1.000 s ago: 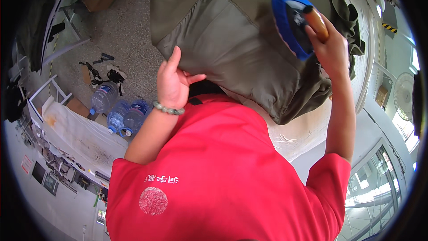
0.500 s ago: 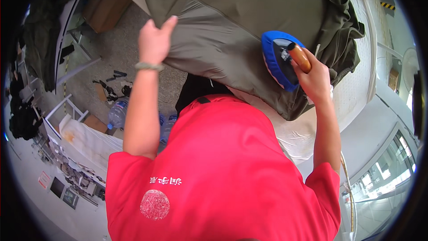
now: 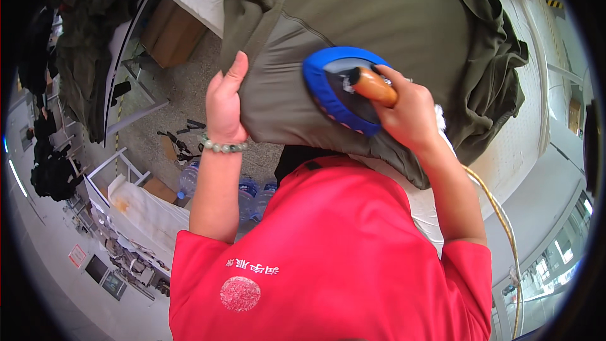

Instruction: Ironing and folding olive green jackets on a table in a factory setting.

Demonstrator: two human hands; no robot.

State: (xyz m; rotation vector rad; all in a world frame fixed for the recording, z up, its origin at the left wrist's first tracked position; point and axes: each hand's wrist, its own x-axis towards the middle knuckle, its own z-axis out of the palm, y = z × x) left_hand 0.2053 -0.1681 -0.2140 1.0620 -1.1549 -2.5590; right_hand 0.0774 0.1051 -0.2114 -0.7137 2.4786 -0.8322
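Find the olive-green garment [image 3: 391, 6] spread over the pale surface [image 3: 499, 155], bunched into folds [image 3: 483, 88] toward the right edge and apparently overhanging the left edge, with bare floor [image 3: 196, 104] visible below. Note the blue-rimmed iron [image 3: 338, 98] above the near part of the cloth, close to the near edge of the surface. Cannot tell from above about full contact of the sole.

Grip as shown with the right hand [image 3: 409, 112], closed round the wooden handle [image 3: 379, 88]. Best, probably, to press flat and glide along the seam [image 3: 309, 30] rather than across it, to avoid setting new creases in the rippled panel [image 3: 274, 60].

Use the left hand [image 3: 226, 104], thumb raised beside the garment's left border, to draw the cloth gently taut; cannot tell about any pinch, with the fingers partly out of sight. Stay well clear of the hot sole. Watch the yellowish cord [image 3: 495, 208] near the right forearm, and guard against snagging.
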